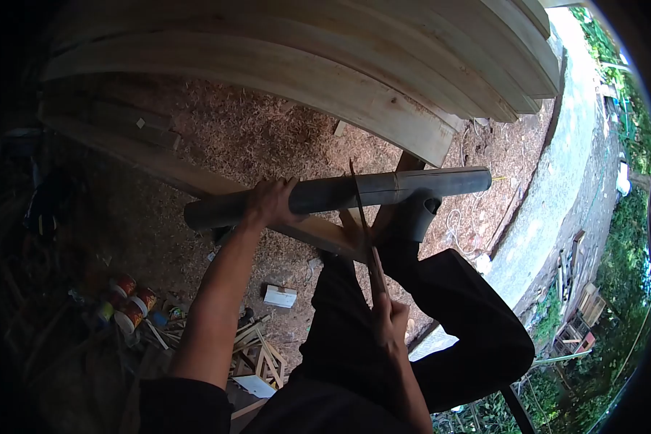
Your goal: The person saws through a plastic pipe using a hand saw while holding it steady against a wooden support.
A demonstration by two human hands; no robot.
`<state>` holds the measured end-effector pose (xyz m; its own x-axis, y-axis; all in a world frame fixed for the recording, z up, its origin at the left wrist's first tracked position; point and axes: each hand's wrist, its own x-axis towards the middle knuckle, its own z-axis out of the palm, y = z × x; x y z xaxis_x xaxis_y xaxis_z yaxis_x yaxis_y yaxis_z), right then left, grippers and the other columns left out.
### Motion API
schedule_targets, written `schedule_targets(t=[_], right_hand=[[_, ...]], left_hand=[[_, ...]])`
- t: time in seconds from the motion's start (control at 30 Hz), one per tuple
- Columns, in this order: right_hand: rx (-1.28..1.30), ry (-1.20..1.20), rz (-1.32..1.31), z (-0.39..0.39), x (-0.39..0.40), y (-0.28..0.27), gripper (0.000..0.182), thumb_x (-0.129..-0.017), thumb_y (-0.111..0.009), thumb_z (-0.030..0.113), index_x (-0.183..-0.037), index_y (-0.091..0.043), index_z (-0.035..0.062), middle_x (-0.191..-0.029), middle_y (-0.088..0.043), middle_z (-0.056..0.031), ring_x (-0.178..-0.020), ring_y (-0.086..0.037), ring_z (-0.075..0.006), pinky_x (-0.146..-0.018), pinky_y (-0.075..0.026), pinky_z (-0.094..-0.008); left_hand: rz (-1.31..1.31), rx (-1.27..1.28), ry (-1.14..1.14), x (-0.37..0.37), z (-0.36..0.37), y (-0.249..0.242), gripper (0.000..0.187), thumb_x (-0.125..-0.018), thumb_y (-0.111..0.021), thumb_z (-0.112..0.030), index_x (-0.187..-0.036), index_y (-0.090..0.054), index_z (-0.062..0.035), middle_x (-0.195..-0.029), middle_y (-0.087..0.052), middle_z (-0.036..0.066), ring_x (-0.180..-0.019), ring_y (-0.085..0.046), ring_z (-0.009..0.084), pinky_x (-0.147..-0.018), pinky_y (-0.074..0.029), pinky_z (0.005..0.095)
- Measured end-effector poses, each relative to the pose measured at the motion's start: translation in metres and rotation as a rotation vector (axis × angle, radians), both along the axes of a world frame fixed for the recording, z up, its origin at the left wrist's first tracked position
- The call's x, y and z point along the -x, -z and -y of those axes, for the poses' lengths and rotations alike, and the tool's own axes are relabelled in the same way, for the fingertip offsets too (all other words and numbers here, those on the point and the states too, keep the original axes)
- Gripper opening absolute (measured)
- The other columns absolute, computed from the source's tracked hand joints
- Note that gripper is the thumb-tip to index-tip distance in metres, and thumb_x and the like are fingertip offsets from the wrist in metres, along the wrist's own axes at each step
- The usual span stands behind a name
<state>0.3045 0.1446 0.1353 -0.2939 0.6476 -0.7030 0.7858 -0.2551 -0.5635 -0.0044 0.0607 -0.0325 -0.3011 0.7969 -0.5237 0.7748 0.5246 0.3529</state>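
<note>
A dark bamboo pole [325,194] lies across a wooden beam, with a ring-like node and a long crack towards its right part. My left hand [273,202] is closed over the pole left of its middle. In my right hand [389,322] is the handle of a handsaw [364,220], gripped below the pole. Its narrow blade crosses the pole just left of the node, with the tip past the far side. My dark-shod foot [416,215] is up against the pole on the right; whether it presses down is hard to tell.
Long wooden planks [340,65] are stacked above the pole. Wood shavings [260,130] cover the ground. Scrap wood [264,354], a small white box [280,296] and several red-and-white tubs [130,315] lie at lower left. A concrete strip [550,210] runs along the right, beside greenery.
</note>
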Motion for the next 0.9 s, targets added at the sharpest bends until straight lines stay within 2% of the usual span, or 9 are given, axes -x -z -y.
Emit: schedule_targets(t=[0.07,0.17,0.23,0.33,0.63,0.73,0.83,0.87,0.9], right_hand=[[-0.040,-0.013,-0.083,-0.024,0.048,0.050,0.060,-0.096,-0.049,0.046,-0.052,-0.044,0.0037,-0.048,-0.040,0.0044,-0.046,-0.036,-0.0044,-0.043,-0.025,-0.0264],[-0.092,-0.015,-0.206,-0.027,0.072,0.067,0.059,-0.097,-0.048,0.044,-0.055,-0.046,0.0027,-0.051,-0.043,0.0043,-0.048,-0.037,-0.0035,-0.043,-0.026,-0.0255],[0.007,0.070,-0.192,-0.047,0.082,0.050,0.059,-0.097,-0.049,0.043,-0.054,-0.046,0.0026,-0.051,-0.044,0.0039,-0.048,-0.038,-0.0038,-0.043,-0.027,-0.0260],[-0.011,0.059,-0.192,-0.046,0.087,0.047,0.058,-0.097,-0.050,0.042,-0.054,-0.046,0.0034,-0.051,-0.043,0.0042,-0.048,-0.038,-0.0041,-0.043,-0.027,-0.0264],[-0.069,0.023,-0.202,-0.030,0.089,0.053,0.057,-0.098,-0.047,0.041,-0.053,-0.045,0.0059,-0.050,-0.040,0.0056,-0.046,-0.034,-0.0036,-0.042,-0.023,-0.0268],[0.072,0.104,-0.351,-0.038,0.079,0.065,0.055,-0.099,-0.045,0.041,-0.055,-0.047,0.0078,-0.051,-0.042,0.0054,-0.044,-0.036,-0.0033,-0.041,-0.025,-0.0250],[0.121,0.093,-0.403,-0.064,0.088,0.058,0.054,-0.098,-0.043,0.042,-0.057,-0.049,0.0082,-0.051,-0.040,0.0058,-0.045,-0.037,-0.0035,-0.042,-0.027,-0.0245],[0.130,0.057,-0.334,-0.068,0.088,0.058,0.055,-0.096,-0.049,0.042,-0.059,-0.054,0.0008,-0.054,-0.048,0.0006,-0.048,-0.042,-0.0070,-0.045,-0.032,-0.0293],[0.131,0.057,-0.349,-0.066,0.090,0.056,0.055,-0.096,-0.049,0.042,-0.059,-0.054,0.0008,-0.054,-0.048,0.0006,-0.048,-0.042,-0.0070,-0.045,-0.032,-0.0293]], left_hand=[[0.013,0.022,0.009,-0.005,-0.002,-0.008,0.092,-0.059,-0.075,-0.063,-0.127,-0.051,-0.0058,-0.116,-0.060,0.019,-0.106,-0.060,0.0340,-0.094,-0.046,0.0463],[0.130,0.193,0.018,0.008,-0.018,-0.016,0.093,-0.059,-0.075,-0.064,-0.127,-0.051,-0.0053,-0.115,-0.061,0.019,-0.105,-0.061,0.0333,-0.094,-0.046,0.0466],[-0.032,0.000,0.057,0.004,-0.008,-0.009,0.089,-0.061,-0.074,-0.064,-0.124,-0.054,-0.0044,-0.096,-0.067,0.017,-0.091,-0.066,0.0311,-0.086,-0.051,0.0412],[-0.098,-0.091,0.083,0.002,-0.003,-0.003,0.085,-0.060,-0.075,-0.062,-0.120,-0.055,-0.0040,-0.094,-0.068,0.017,-0.089,-0.067,0.0313,-0.082,-0.052,0.0415],[-0.035,0.023,0.072,0.006,-0.009,-0.008,0.088,-0.060,-0.074,-0.063,-0.122,-0.054,-0.0033,-0.100,-0.067,0.019,-0.094,-0.066,0.0331,-0.091,-0.049,0.0432],[0.012,0.020,0.040,0.010,-0.010,-0.015,0.089,-0.059,-0.075,-0.064,-0.125,-0.054,-0.0080,-0.110,-0.064,0.018,-0.104,-0.061,0.0342,-0.091,-0.048,0.0442],[0.059,-0.042,0.078,0.017,-0.010,-0.004,0.088,-0.058,-0.076,-0.062,-0.124,-0.055,-0.0083,-0.114,-0.062,0.018,-0.105,-0.060,0.0346,-0.092,-0.048,0.0439],[0.044,-0.036,0.076,0.017,-0.008,-0.005,0.088,-0.058,-0.076,-0.062,-0.124,-0.055,-0.0083,-0.114,-0.062,0.018,-0.105,-0.060,0.0346,-0.092,-0.048,0.0439],[0.033,-0.047,0.076,0.016,-0.009,-0.008,0.086,-0.058,-0.077,-0.060,-0.123,-0.056,-0.0083,-0.114,-0.062,0.018,-0.106,-0.060,0.0347,-0.092,-0.047,0.0442]])
